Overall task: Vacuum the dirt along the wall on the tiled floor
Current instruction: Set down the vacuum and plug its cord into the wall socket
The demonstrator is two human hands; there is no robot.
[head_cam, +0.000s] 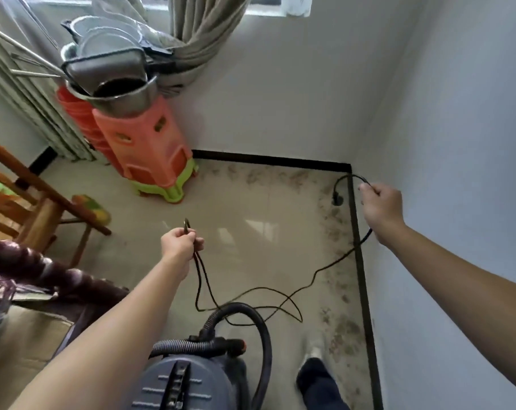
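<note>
This is looking like a lived-in room of a home: a beige pleated fabric curtain (203,39) is hanging beneath a window (268,4), dented grey metal pots and basins (112,69) are sitting stacked on a tower of orange and green plastic stools (150,143), and a brown wooden chair (35,202) is standing on the glossy beige tiled floor (236,208) by white plastered walls (280,99).

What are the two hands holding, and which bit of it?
Both hold the black power cord. The left hand pinches a folded loop of it; the right hand grips it near the plug end.
</note>
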